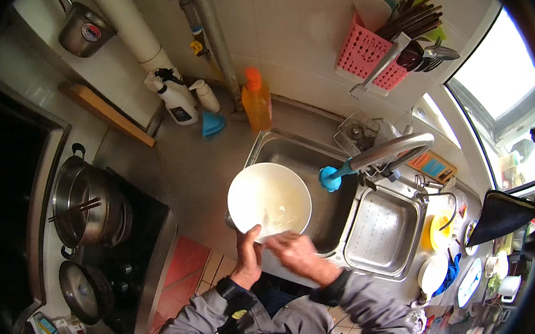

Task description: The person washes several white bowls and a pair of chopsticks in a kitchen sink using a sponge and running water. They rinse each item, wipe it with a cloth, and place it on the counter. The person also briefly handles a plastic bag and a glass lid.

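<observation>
A large white bowl with some cloudy liquid in it is tilted over the left side of the steel sink's larger basin. My left hand grips the bowl's near rim, thumb on top. Close beside it, my right hand is at the near right rim, blurred and with its fingers bent; whether it holds something cannot be told. The steel faucet with a blue nozzle hangs over the basin, right of the bowl.
Behind the sink stand an orange-capped bottle and a spray bottle. Left is a cooktop with a steel pot and a lidded pan. Right of the smaller basin are a white bowl and a yellow dish.
</observation>
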A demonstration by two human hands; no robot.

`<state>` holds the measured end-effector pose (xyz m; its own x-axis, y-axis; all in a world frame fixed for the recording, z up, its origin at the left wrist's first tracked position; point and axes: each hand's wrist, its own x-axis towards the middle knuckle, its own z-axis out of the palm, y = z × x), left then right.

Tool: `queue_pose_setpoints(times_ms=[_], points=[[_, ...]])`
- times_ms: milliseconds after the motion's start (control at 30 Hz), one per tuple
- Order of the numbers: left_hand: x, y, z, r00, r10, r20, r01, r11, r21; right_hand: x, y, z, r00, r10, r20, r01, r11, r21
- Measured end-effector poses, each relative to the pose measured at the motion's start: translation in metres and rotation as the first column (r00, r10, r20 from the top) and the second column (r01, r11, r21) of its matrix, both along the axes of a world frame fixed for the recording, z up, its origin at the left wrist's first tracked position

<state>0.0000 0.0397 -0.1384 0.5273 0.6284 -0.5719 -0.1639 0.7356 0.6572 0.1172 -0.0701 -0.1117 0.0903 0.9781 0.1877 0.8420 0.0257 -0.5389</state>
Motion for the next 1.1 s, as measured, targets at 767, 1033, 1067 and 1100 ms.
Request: queue_pose_setpoints(times_ms=[767, 1033, 1067, 1100], points=[[-0.011, -0.005, -0.024, 0.990, -0.135, -0.045, 0.132, 0.989, -0.070, 0.040, 0.015, -0.091, 0.959, -0.093, 0.269, 0.066, 0.992, 0.108], [-0.015, 0.004, -0.025, 0.991, -0.131, -0.015, 0.130, 0.990, -0.051, 0.060, 0.019, -0.066, 0.945, -0.169, 0.281, 0.260, 0.908, -0.329], [-0.015, 0.001, -0.026, 0.990, -0.142, -0.023, 0.141, 0.989, -0.054, 0.063, 0.025, -0.063, 0.964, -0.138, 0.227, 0.174, 0.973, -0.149], [-0.015, -0.001, -0.026, 0.987, -0.156, -0.030, 0.154, 0.986, -0.056, 0.063, 0.031, -0.060, 0.957, -0.192, 0.216, 0.187, 0.981, 0.042]])
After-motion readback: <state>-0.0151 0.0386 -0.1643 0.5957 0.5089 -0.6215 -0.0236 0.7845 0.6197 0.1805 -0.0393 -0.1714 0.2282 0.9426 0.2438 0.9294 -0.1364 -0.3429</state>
